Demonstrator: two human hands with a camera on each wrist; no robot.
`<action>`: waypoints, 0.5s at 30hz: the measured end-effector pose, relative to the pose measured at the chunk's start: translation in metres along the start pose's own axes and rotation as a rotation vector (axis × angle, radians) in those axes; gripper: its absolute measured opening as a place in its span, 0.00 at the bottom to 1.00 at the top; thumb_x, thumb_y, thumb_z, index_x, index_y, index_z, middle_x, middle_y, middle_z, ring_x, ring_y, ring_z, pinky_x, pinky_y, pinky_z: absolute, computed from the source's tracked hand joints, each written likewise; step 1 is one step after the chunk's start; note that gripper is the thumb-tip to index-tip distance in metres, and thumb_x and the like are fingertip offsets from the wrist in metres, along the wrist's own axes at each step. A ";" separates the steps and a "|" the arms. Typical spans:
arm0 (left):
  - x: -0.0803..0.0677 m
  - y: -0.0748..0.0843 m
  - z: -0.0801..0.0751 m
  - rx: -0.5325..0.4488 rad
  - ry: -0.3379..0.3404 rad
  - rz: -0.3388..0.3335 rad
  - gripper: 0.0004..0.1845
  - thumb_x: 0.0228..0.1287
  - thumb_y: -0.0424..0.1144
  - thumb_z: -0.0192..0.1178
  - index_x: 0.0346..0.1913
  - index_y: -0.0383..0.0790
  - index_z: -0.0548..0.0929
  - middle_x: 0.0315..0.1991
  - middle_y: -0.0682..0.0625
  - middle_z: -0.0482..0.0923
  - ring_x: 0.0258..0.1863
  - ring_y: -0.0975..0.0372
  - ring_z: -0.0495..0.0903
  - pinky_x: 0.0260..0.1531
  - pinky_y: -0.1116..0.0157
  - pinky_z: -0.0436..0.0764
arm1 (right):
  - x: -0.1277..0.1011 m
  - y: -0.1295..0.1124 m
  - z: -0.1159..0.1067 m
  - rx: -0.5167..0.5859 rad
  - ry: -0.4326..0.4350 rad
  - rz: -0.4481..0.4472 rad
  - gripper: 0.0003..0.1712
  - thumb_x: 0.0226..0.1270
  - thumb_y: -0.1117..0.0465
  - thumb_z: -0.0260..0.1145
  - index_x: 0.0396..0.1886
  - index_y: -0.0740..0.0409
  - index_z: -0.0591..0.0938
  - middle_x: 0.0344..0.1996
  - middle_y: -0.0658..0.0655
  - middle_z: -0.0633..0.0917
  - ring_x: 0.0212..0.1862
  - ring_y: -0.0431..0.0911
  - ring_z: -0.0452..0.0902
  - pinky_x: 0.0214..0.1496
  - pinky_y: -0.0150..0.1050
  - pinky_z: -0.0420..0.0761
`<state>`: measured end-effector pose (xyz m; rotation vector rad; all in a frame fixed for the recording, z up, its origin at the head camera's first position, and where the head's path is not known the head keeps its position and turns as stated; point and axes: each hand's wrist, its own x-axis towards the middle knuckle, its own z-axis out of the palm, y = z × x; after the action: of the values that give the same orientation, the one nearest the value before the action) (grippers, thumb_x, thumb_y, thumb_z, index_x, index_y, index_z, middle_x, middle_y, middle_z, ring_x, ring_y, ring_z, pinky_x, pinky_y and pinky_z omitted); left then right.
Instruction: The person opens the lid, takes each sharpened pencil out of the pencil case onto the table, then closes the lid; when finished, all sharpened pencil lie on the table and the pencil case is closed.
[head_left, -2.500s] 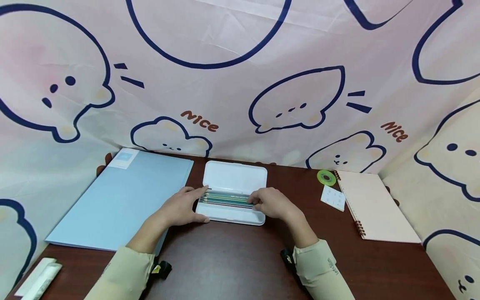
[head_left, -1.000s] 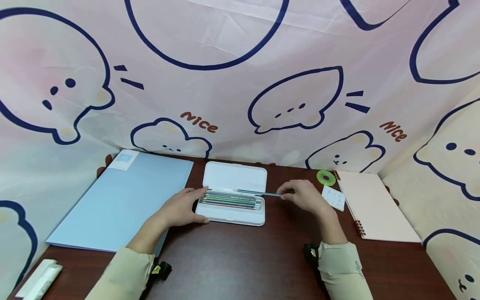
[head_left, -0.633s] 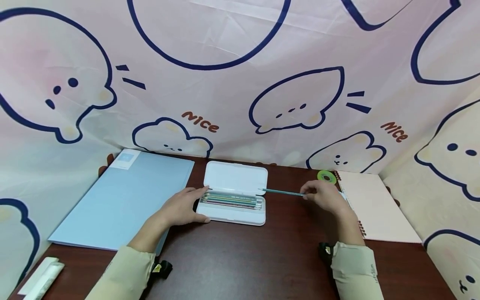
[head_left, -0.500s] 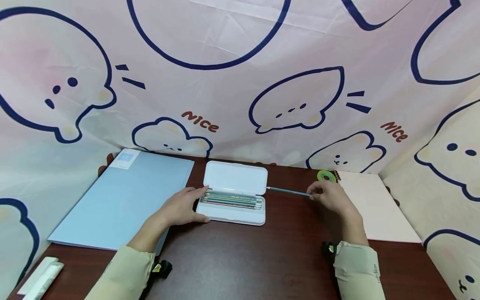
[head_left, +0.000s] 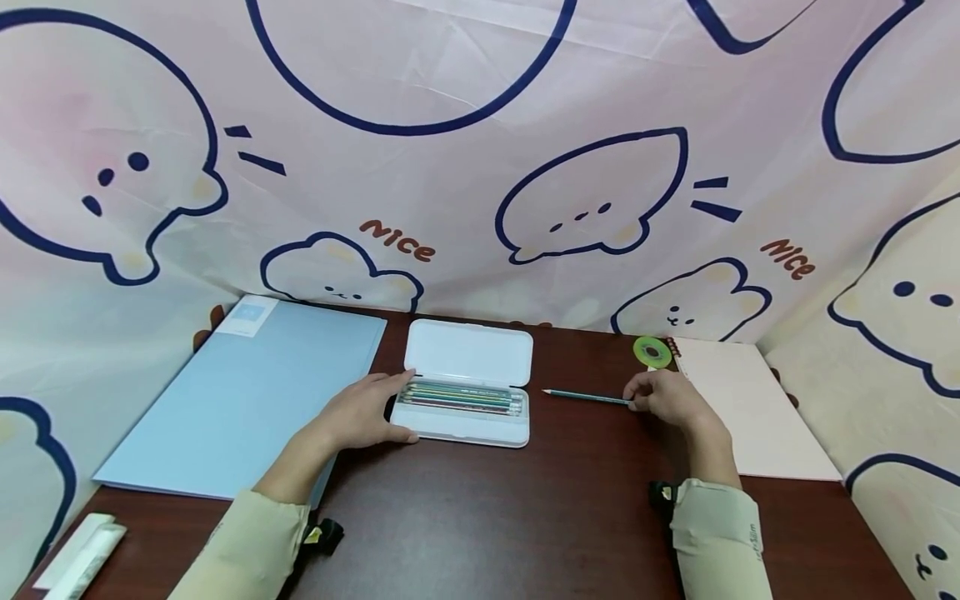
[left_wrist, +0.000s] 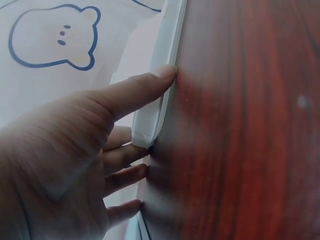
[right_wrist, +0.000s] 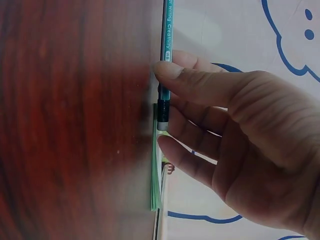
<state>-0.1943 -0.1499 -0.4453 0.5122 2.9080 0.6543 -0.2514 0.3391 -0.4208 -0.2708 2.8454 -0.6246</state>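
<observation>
A white pencil case [head_left: 468, 354] lies with its lid up at the middle of the desk, several pencils [head_left: 459, 397] in its tray. My left hand [head_left: 363, 414] holds the case's left end, thumb at the front edge and fingers round the side and back. To the right of the case, my right hand [head_left: 675, 404] pinches a teal pencil [head_left: 585, 396] near its eraser end between thumb and fingers. The pencil's tip points left, low over the desk; whether it touches is unclear. In the right wrist view the black band and pale eraser [right_wrist: 162, 125] show.
A large light-blue folder [head_left: 247, 400] lies at the left, partly under the left forearm. A spiral notebook [head_left: 757, 408] and a green tape roll [head_left: 652, 352] are at the right. Green-edged sheets [right_wrist: 155, 175] lie beside the right hand. A white packet [head_left: 82, 554] sits front left.
My right hand has drawn the teal pencil out of the case, carried it right, and lowered it close to the desk. My left hand has stayed on the case.
</observation>
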 end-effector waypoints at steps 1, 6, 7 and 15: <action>0.000 0.000 0.000 0.004 0.001 0.003 0.55 0.49 0.59 0.77 0.77 0.39 0.66 0.68 0.39 0.75 0.67 0.44 0.73 0.62 0.43 0.75 | 0.000 0.000 0.000 -0.003 -0.002 -0.007 0.06 0.65 0.68 0.68 0.35 0.53 0.88 0.33 0.51 0.86 0.39 0.47 0.76 0.44 0.42 0.76; 0.000 0.001 -0.001 0.006 -0.002 0.001 0.55 0.49 0.58 0.78 0.76 0.38 0.66 0.69 0.37 0.74 0.66 0.44 0.75 0.62 0.43 0.75 | 0.000 -0.003 0.001 -0.007 -0.015 -0.010 0.06 0.66 0.67 0.68 0.34 0.51 0.88 0.34 0.51 0.86 0.39 0.47 0.76 0.44 0.43 0.77; 0.000 0.001 -0.002 0.005 -0.005 -0.001 0.55 0.49 0.58 0.78 0.77 0.38 0.65 0.69 0.37 0.74 0.67 0.44 0.74 0.62 0.43 0.75 | 0.000 -0.003 0.001 -0.010 -0.019 -0.011 0.06 0.66 0.67 0.69 0.34 0.52 0.88 0.34 0.51 0.87 0.39 0.47 0.77 0.44 0.43 0.78; -0.001 0.000 -0.003 0.002 -0.010 0.010 0.55 0.49 0.58 0.78 0.77 0.38 0.65 0.70 0.37 0.72 0.69 0.43 0.72 0.63 0.42 0.74 | 0.000 -0.005 0.004 -0.024 -0.011 0.023 0.06 0.65 0.65 0.70 0.33 0.49 0.90 0.37 0.52 0.89 0.43 0.49 0.79 0.51 0.51 0.80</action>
<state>-0.1938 -0.1515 -0.4426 0.5292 2.8991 0.6483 -0.2498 0.3335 -0.4222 -0.2439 2.8434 -0.5827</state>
